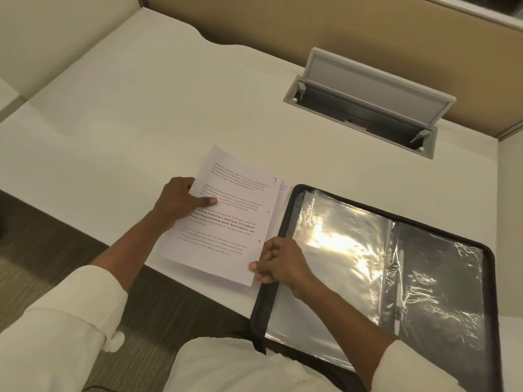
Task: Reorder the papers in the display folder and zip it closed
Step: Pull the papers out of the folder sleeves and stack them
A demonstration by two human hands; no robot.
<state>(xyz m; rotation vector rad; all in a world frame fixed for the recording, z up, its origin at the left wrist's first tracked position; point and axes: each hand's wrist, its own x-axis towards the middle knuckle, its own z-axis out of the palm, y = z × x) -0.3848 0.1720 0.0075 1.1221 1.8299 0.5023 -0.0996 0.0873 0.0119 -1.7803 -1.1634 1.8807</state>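
Step in hand, by my read: the reorder. Papers [226, 219] lie as a loose stack on the table [141, 123] at its near edge, just left of the display folder [260, 312], w/ the near corner hanging past the edge. Folder lies open and unzipped, clear sleeves [353, 250] showing, near side overhanging toward the lap. Left hand [177, 200] grips the top sheet's left edge, thumb pressed on the print. Right hand [278, 260] pinches the stack's near-right corner, fingers curled. Next prob needs one sheet peeled off w/o dragging the rest, then fed into a sleeve; zip comes last.
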